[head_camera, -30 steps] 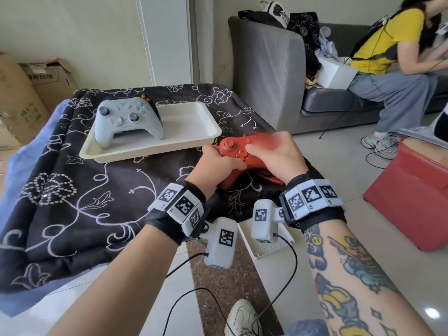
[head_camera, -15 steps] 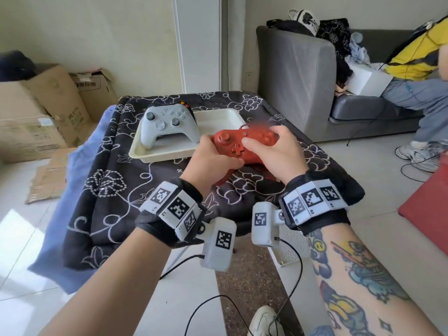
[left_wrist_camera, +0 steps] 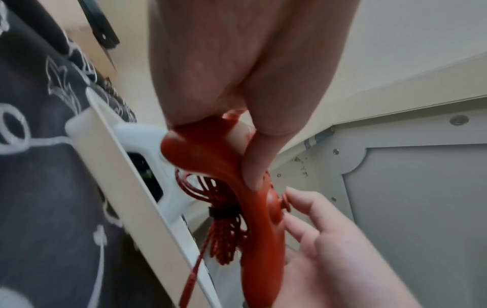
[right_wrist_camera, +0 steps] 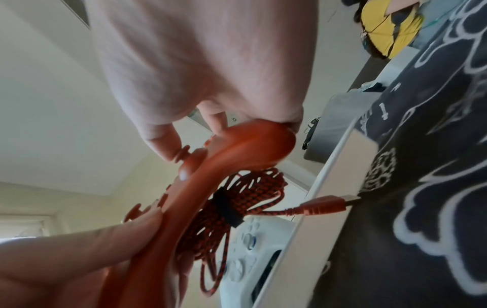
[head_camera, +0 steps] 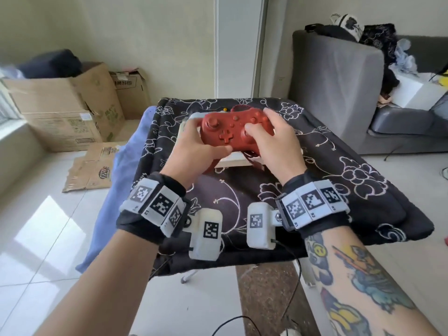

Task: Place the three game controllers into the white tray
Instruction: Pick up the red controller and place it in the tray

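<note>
red pad [head_camera: 233, 132]: held in the air in both hands, over the near edge of the tray [head_camera: 234, 162], not touching it as far as the wrist views show
grip reason: one hand per horn keeps it level and steady for a set-down; likely also keeps the cable bundle from swinging
left hand [head_camera: 194, 151]: wrapped round the left horn, thumb laid along the lower face near the d-pad
right hand [head_camera: 274, 141]: wrapped round the right horn, thumb on the face by the right stick, fingers over the top edge
facing: button face up and tilted toward the wearer; shoulder edge points to the far edge of the table, horns point to the near edge
long axis: horn to horn, running left-right, roughly parallel to the tray's near edge
cable [right_wrist_camera: 237, 200]: red-black braid, coiled and strapped, hangs under the pad; plug [right_wrist_camera: 326, 203] sticks out toward the tray's rim, could catch it on the way down
white pad [right_wrist_camera: 245, 260]: lies in the tray, face up, under the red pad; mostly hidden in the head view
third pad: dark thing beneath the white pad in the wrist views, too little seen to be sure
tray spot: on the cloth [head_camera: 339, 180], toward the far edge of the table, middle
step: judged carry-in, lowering next; the free part of the tray is hidden
cloth: dark, white flower print, drapes over all table edges
</note>
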{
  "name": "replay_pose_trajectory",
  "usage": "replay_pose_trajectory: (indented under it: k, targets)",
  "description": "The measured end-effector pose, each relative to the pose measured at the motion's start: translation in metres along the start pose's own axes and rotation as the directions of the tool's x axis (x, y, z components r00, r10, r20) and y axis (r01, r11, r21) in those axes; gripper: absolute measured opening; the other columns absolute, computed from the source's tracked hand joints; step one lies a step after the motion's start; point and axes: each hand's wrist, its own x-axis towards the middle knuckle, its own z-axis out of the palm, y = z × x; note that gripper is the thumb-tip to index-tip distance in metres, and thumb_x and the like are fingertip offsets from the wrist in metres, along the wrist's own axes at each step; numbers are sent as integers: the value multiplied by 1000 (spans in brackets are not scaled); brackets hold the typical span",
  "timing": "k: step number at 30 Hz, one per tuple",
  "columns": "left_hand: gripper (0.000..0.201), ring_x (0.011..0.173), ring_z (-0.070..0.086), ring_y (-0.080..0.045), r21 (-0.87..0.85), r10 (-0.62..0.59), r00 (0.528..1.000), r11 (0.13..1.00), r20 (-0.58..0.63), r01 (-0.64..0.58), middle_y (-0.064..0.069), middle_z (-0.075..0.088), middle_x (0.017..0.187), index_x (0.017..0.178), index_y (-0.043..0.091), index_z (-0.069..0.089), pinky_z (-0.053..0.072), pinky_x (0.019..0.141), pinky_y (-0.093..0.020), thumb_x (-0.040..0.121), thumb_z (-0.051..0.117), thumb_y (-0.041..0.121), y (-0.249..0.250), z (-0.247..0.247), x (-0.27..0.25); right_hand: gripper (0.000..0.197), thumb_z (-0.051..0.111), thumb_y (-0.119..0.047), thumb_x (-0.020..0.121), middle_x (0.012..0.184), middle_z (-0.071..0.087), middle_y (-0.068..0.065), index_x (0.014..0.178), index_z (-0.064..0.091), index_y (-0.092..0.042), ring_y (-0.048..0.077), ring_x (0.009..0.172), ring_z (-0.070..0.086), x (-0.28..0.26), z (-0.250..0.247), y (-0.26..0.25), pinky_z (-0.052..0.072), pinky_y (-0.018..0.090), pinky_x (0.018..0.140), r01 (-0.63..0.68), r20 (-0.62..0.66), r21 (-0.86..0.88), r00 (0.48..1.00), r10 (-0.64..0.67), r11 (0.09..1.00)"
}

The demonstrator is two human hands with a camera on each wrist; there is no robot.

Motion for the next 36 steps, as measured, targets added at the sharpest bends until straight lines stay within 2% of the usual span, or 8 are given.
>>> replay_pose_trajectory:
  k: [3,12,16,21,27,30,34,36]
  targets:
    - [65,97,67,-13,30,60,997,998,-38,-59,-4,67,111,123,14,50,56,89,-30,68,83,3,-2,-17,14,66,62,-36,86,136,54,-1,146,43,-19,8,119,51,14,20,-9,41,26,105,57,5,25,998,-57,998]
    - [65,91,64,-7,77,103,993,992,-56,-99,7,63,99,124,15,49,55,86,-26,70,82,2,-10,-39,47,74,62,-45,81,139,51,2,148,41,-21,11,125,52,45,53,-8,43,34,108,75,27,55,997,-77,996]
    - [70,98,66,-15,121,77,996,990,-47,-71,0,64,106,127,14,49,56,88,-34,67,84,8,-22,-44,59,78,61,-50,77,139,52,2,147,42,-21,14,127,52,49,64,-4,41,34,109,48,68,46,996,-51,998]
    - [73,107,66,-19,145,25,999,989,-29,-21,-6,65,117,128,11,48,51,100,-39,65,85,11,-39,-42,65,71,65,-36,88,144,42,6,151,36,-18,14,132,45,56,71,6,30,17,103,49,77,-38,996,-45,998]
    - [74,111,65,-22,121,-4,1000,993,5,3,-4,63,115,128,10,48,51,101,-41,64,86,5,-42,-44,68,75,63,-37,90,149,37,7,154,30,-18,16,136,40,58,73,9,29,26,113,33,121,-56,992,-26,998]
    - [79,111,65,-24,129,-9,1000,992,24,6,-9,64,119,125,13,48,52,100,-43,55,84,13,-40,-45,66,79,62,-39,89,151,36,6,155,25,-16,16,138,40,58,76,10,28,30,116,6,152,-42,988,1,999]
    - [80,111,65,-24,154,5,999,988,33,-10,-9,64,120,126,13,48,52,98,-44,54,83,13,-38,-46,63,80,60,-38,91,154,29,7,156,19,-16,16,140,35,57,75,12,24,24,112,-19,177,-64,984,30,998]
    - [78,108,65,-22,163,10,999,987,41,-16,-5,64,115,128,12,49,53,97,-40,59,84,6,-36,-47,63,80,59,-40,91,154,32,8,157,19,-15,17,140,37,57,74,11,25,27,115,-23,173,-65,984,34,998]
